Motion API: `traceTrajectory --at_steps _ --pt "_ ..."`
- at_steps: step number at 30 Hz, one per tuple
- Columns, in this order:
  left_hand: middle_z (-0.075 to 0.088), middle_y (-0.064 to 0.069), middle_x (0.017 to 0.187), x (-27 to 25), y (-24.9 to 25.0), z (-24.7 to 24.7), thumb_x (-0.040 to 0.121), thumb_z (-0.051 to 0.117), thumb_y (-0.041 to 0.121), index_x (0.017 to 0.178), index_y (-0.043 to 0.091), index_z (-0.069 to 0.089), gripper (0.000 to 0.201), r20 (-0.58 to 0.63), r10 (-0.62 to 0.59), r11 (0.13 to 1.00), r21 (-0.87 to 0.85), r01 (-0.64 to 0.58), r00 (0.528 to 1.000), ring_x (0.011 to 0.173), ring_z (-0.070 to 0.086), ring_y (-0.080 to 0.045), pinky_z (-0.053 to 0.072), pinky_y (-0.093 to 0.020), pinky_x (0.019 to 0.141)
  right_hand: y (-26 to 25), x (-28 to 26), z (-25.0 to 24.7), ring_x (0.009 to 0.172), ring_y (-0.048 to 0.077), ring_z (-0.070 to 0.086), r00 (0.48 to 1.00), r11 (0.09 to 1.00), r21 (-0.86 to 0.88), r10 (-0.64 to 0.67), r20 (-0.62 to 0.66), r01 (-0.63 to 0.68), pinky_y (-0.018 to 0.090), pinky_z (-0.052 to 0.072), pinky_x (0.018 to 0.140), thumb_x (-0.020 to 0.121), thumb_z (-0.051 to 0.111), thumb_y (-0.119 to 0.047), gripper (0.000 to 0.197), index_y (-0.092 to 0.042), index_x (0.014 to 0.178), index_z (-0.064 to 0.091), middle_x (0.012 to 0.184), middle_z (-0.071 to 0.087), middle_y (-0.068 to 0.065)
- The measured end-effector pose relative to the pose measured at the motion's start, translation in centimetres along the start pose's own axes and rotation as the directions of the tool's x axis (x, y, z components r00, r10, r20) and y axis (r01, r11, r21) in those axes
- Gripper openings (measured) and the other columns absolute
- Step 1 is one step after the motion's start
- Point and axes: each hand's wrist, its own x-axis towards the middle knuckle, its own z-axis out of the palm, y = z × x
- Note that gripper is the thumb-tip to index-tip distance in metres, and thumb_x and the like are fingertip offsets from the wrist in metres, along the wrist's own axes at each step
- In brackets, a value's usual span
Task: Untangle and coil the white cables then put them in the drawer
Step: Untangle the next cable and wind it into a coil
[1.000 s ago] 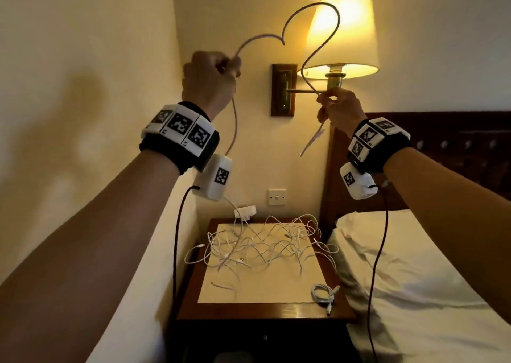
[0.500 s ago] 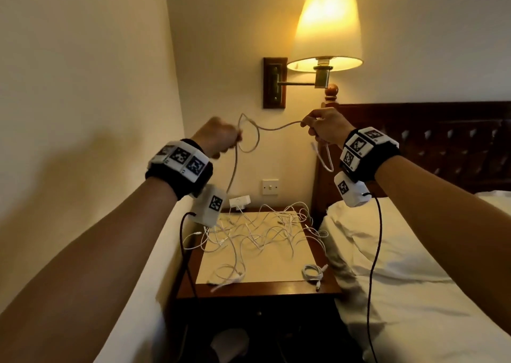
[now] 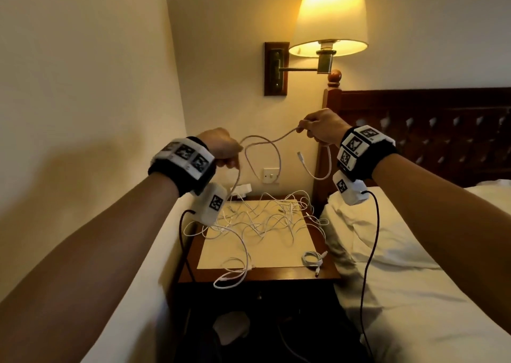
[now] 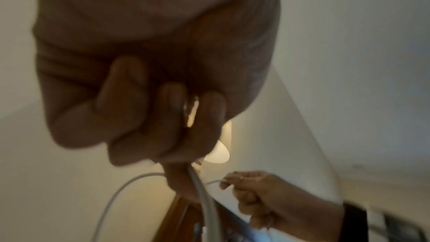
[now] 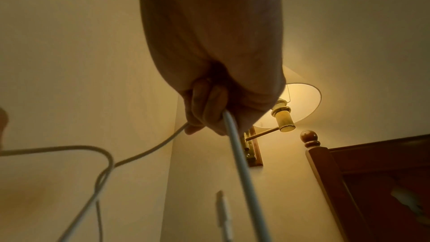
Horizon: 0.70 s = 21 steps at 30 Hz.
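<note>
Both hands hold one white cable (image 3: 265,144) in the air above the nightstand (image 3: 257,275). My left hand (image 3: 222,148) grips it in a fist, with a loop hanging beside it and the rest trailing down to the nightstand's front edge. My right hand (image 3: 318,126) pinches the same cable (image 5: 235,146) near its other end; the short tail curls under the hand and its connector (image 3: 300,156) dangles free. In the left wrist view my fingers (image 4: 172,126) curl round the cable (image 4: 204,194). A tangle of white cables (image 3: 265,216) lies on the nightstand top.
A small coiled white cable (image 3: 313,260) lies at the nightstand's front right corner. A white charger (image 3: 243,190) sits at the back left by the wall. A lit wall lamp (image 3: 330,17) hangs above. The bed (image 3: 414,266) is to the right, the wall close on the left.
Both hands have come down from lamp height to chest height with the cable. The high arc between them has slackened into a loop, and more cable now lies on the nightstand's front edge.
</note>
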Motion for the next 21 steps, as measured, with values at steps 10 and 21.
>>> traceTrajectory --at_steps 10,21 --pt "0.061 -0.007 0.125 2.7 1.3 4.0 0.095 0.057 0.021 0.143 0.007 0.039 0.053 -0.117 0.478 0.872 -0.052 -0.486 0.870 0.113 0.058 -0.022 0.045 -0.041 0.099 -2.3 -1.7 1.5 0.055 0.009 0.043 0.942 0.961 -0.051 -0.256 0.215 0.273 0.019 0.035 0.047 0.100 0.052 -0.027 0.024 -0.012 0.099 0.070 0.068 0.054 -0.001" --pt "0.045 0.003 0.055 4.0 -1.7 0.5 0.102 0.044 0.027 0.081 0.016 0.057 0.027 -0.681 0.229 0.774 -0.306 -0.554 0.696 0.041 0.044 -0.013 0.043 -0.028 0.045 0.1 -2.9 -0.6 0.046 0.007 0.028 0.895 0.853 0.519 -0.272 0.355 0.054 0.019 0.024 0.043 0.102 0.040 -0.034 0.033 -0.014 0.081 0.054 0.055 0.036 -0.007"
